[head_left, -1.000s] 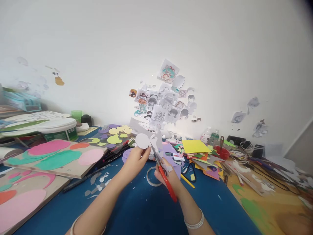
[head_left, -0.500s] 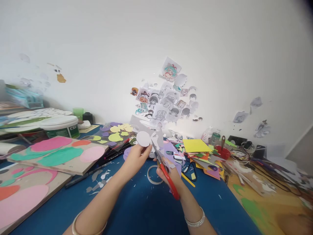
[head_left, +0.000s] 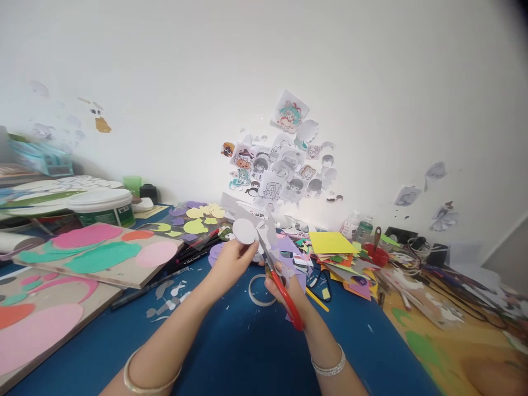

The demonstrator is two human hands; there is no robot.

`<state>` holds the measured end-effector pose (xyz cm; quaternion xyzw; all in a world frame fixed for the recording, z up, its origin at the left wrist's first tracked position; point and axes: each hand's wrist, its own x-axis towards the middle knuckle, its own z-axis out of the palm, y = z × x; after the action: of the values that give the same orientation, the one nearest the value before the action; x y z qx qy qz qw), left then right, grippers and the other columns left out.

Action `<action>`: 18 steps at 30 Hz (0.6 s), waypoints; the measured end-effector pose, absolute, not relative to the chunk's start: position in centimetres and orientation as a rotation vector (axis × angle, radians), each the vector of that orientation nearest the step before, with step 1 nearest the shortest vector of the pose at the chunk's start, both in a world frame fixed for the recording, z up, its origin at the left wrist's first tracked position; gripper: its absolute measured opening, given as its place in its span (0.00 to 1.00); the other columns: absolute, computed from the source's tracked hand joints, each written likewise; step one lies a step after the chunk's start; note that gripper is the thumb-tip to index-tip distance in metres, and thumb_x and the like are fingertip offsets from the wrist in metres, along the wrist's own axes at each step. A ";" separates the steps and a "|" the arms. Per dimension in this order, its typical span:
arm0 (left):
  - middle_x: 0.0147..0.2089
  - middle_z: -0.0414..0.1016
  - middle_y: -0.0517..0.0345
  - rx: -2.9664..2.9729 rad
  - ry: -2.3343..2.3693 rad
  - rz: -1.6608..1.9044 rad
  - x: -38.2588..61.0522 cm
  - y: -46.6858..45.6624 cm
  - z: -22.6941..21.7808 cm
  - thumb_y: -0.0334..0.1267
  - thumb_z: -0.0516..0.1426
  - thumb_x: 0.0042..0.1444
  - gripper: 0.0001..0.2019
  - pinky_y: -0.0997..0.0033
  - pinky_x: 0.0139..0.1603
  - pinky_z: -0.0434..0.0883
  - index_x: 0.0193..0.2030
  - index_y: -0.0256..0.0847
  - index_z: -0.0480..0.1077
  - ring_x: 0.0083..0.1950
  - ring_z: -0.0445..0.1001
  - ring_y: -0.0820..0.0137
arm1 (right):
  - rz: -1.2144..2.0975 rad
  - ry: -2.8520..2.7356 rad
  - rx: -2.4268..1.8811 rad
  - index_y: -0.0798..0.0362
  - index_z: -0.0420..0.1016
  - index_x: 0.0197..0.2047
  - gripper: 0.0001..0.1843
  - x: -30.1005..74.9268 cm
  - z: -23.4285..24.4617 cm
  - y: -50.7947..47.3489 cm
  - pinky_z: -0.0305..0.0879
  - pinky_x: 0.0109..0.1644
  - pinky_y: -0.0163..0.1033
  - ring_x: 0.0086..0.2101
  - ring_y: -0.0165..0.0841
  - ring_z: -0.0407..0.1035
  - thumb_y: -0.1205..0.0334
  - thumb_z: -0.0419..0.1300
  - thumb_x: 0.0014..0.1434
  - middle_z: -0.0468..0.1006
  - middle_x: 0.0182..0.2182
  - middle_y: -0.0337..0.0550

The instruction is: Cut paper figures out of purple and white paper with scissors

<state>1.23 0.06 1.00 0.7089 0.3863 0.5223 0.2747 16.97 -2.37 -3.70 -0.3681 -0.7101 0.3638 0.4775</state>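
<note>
My left hand (head_left: 231, 259) pinches the lower edge of a rounded white paper piece (head_left: 245, 231), held up above the blue table. In my right hand (head_left: 281, 283) is a pair of red-handled scissors (head_left: 289, 300), their blades pointing up and left at the paper's right edge. How far the blades are apart is hard to make out. A roll of tape (head_left: 256, 292) lies flat on the table just under my hands. Purple paper (head_left: 289, 253) lies behind my right hand.
Boards with pink and green paper shapes (head_left: 103, 256) stand at the left, near a white-lidded tub (head_left: 101, 203). A stack of coloured paper (head_left: 332, 243) lies at the right, with a yellow stick (head_left: 317, 300) before it. Paper scraps (head_left: 171, 297) are scattered on the blue table (head_left: 247, 357).
The camera view has shifted slightly. My hands, the paper and the scissors keep nearly the same pose, with the scissors' handle slightly higher.
</note>
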 end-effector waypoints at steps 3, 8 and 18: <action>0.18 0.61 0.65 1.902 1.044 1.395 1.2 0.1 1.0 0.43 0.50 0.54 0.13 0.75 0.27 0.62 0.25 0.38 0.65 0.24 0.63 0.72 | 0.832 -1.770 -0.904 0.49 0.67 0.45 0.14 17.3 -3.9 -2.1 0.58 0.31 0.34 0.25 0.28 0.57 0.57 0.56 0.55 0.62 0.25 0.35; 0.23 0.69 0.61 1.892 1.009 1.389 1.2 0.3 0.7 0.43 0.50 0.55 0.12 0.74 0.30 0.65 0.28 0.37 0.66 0.28 0.68 0.70 | 0.873 -1.752 -0.882 0.48 0.67 0.46 0.14 17.2 -4.3 -1.9 0.58 0.30 0.35 0.24 0.29 0.56 0.57 0.56 0.55 0.62 0.24 0.36; 0.26 0.74 0.57 1.846 0.925 1.333 1.3 0.4 0.2 0.44 0.50 0.56 0.13 0.72 0.31 0.68 0.31 0.36 0.67 0.30 0.72 0.68 | 0.914 -1.764 -0.782 0.50 0.66 0.45 0.15 16.8 -3.6 -2.2 0.54 0.30 0.35 0.26 0.28 0.54 0.56 0.57 0.56 0.61 0.27 0.36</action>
<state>1.28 0.42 0.18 0.7076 0.3545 0.5111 0.3352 16.83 -2.19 -3.63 -0.3208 -0.7239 0.3751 0.4821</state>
